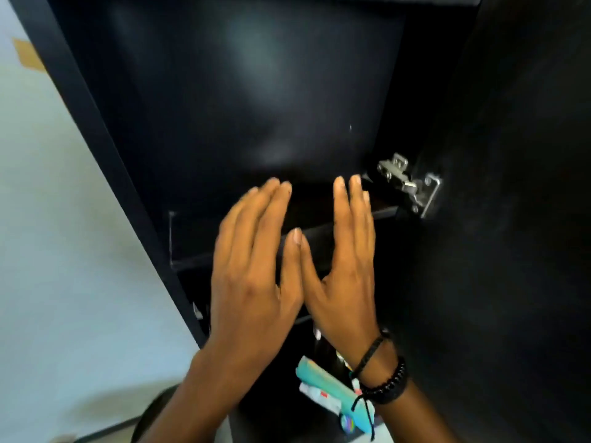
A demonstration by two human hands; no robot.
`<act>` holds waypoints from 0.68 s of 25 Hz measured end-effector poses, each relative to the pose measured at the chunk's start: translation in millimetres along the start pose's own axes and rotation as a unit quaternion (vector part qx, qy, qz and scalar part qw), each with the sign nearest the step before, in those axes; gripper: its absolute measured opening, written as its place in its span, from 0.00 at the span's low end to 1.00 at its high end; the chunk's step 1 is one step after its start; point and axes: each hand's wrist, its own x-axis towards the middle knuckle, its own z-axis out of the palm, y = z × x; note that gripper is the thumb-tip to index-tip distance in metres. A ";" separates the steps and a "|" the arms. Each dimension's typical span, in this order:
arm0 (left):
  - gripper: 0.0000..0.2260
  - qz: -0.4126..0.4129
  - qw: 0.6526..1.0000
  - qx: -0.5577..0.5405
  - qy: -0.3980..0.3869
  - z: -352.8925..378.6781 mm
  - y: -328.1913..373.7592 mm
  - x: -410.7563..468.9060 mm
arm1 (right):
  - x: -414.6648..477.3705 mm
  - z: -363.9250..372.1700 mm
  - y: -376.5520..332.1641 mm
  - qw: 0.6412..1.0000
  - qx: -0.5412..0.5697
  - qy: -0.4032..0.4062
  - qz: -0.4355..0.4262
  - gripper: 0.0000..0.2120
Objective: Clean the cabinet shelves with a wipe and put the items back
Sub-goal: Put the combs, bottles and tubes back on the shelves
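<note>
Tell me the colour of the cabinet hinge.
Silver metal; the hinge shows clearly in the head view, against the black cabinet.

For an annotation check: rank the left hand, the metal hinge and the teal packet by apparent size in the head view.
1. left hand, though its nearness to the camera inflates it.
2. teal packet, partly hidden behind the wrist.
3. metal hinge, smallest.

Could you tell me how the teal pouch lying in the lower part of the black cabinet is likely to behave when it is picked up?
The teal pouch looks soft-sided, so it would probably flex or sag rather than stay stiff. It lies flat and elongated, so rolling seems unlikely. The small white packet beside it may shift when the pouch is lifted.
</note>
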 end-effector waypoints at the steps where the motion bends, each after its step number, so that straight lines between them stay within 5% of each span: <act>1: 0.18 -0.045 0.998 -0.034 -0.028 9.5 0.5 -25.2 | -24.7 6.9 14.4 0.999 0.004 -0.013 0.029 0.34; 5: 0.16 -0.236 0.946 -0.092 -0.204 55.2 -15.4 -128.8 | -122.6 26.4 85.8 0.975 0.005 -0.100 0.198 0.33; 10: 0.18 -0.418 0.808 -0.089 -0.407 101.8 -55.4 -233.1 | -209.9 22.9 174.3 0.877 -0.109 -0.285 0.372 0.29; 13: 0.17 -0.484 0.739 -0.079 -0.462 116.9 -67.8 -268.4 | -234.9 25.4 207.9 0.813 -0.177 -0.411 0.372 0.29; 17: 0.18 -0.509 0.699 -0.086 -0.495 130.3 -66.6 -294.6 | -245.0 41.9 237.3 0.773 -0.228 -0.502 0.315 0.27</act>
